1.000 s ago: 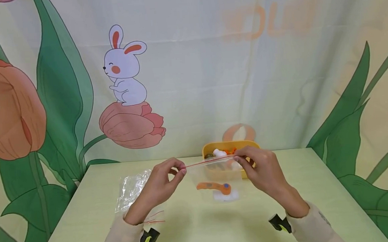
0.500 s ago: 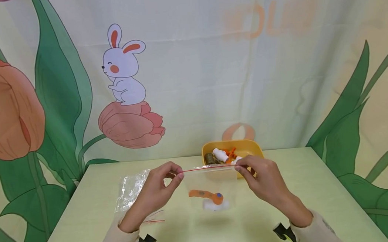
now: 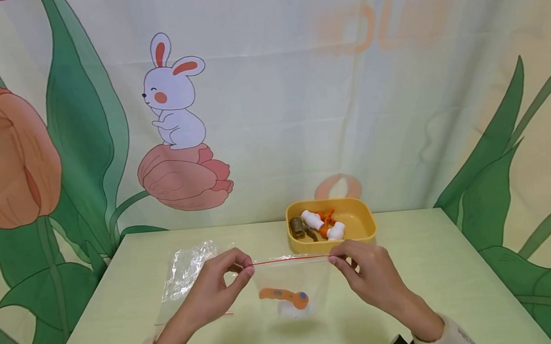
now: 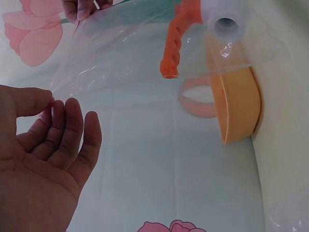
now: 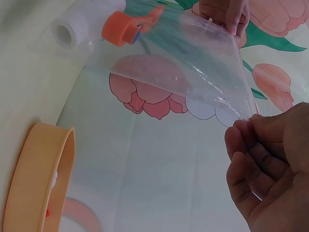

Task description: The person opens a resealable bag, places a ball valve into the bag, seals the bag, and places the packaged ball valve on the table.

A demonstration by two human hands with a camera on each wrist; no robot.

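Note:
Between my two hands hangs a clear zip bag (image 3: 291, 277) with a red seal line along its top. Thumb and finger of my left hand (image 3: 223, 283) pinch its left top corner. The right top corner is pinched by my right hand (image 3: 371, 268). Low inside the bag lie an orange handle-shaped piece (image 3: 283, 296) with a blue dot at its round end, and a white hollow cylinder (image 3: 295, 310). In the left wrist view the orange piece (image 4: 175, 43) shows finger notches, and the white cylinder (image 4: 224, 19) shows its round opening.
A yellow tray (image 3: 332, 246) stands at the back of the table against the printed curtain. It holds white bottle-like pieces (image 3: 312, 219), orange parts (image 3: 326, 217) and a dark brown ribbed piece (image 3: 297, 227). More clear zip bags (image 3: 182, 270) lie at the left, partly behind my left arm.
Both hands have lowered the bag toward me, bringing the tray fully into sight above it. The seal line, tilted at first, is now nearly level. Both corners stay pinched.

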